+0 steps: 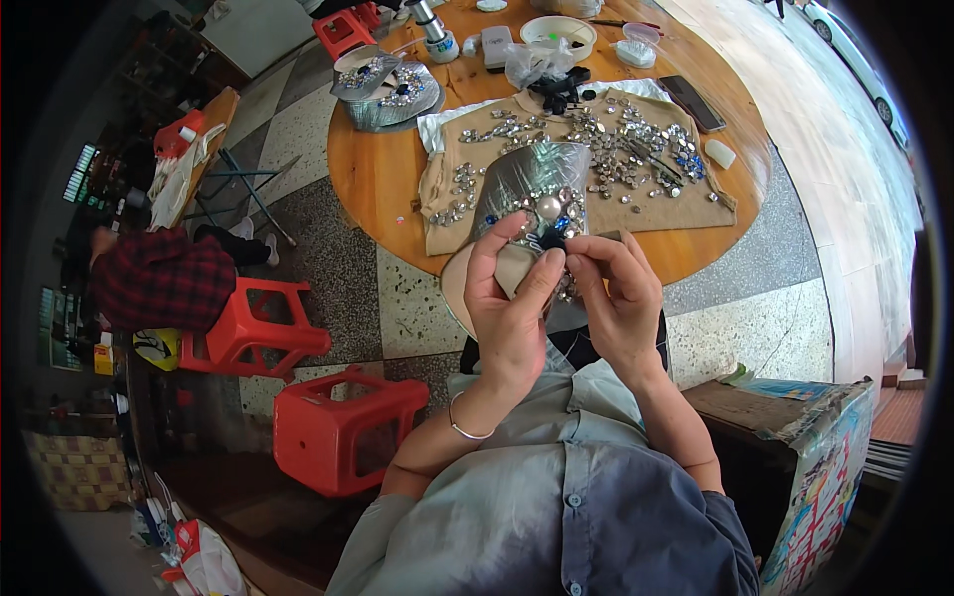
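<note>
A silver, curved piece (532,169), shaped like a shoe upper, is held over the near edge of the round table. Its beige side shows toward me, and clear and blue rhinestones, a large pearl bead (549,207) and a dark bit sit on it. My left hand (509,323) grips the piece between thumb and fingers. Close against the rhinestones, my right hand (624,298) is closed in a pinch; what lies between its fingertips is too small to make out. Loose rhinestones (616,139) are scattered on a tan cloth (467,233) just beyond.
Similar decorated pieces (397,89) are stacked on the wooden table (368,199) at left. Farther back are a pale bowl (558,35) and a plastic bag (537,65). A phone (693,104) lies right. Red stools (348,427) and a seated person (164,278) are left; a cardboard box (825,427) stands right.
</note>
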Tool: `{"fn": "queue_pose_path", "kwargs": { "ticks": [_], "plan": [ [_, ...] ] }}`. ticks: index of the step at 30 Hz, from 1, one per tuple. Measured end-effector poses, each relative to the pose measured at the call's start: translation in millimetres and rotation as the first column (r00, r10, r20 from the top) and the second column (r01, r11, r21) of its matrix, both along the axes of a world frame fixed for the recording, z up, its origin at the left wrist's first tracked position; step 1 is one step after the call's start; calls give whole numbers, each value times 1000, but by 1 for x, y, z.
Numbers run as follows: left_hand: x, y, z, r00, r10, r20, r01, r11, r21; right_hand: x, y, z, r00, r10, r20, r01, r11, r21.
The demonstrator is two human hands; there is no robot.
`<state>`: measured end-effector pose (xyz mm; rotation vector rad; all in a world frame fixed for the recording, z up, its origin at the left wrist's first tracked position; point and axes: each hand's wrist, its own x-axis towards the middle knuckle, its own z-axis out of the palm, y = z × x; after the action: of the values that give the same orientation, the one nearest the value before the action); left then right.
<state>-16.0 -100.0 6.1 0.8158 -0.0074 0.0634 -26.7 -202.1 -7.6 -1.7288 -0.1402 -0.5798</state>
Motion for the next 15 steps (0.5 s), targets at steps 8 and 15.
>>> {"fn": "queue_pose_path", "kwargs": {
  "ticks": [8,15],
  "plan": [
    [5,11,-1,999,-40,9,40,999,36,-1,-16,17,991,126,-39,-131,969,-211],
    [3,10,-5,995,-77,62,62,975,215,2,-17,2,985,166,-40,-165,986,27]
  ]
}}
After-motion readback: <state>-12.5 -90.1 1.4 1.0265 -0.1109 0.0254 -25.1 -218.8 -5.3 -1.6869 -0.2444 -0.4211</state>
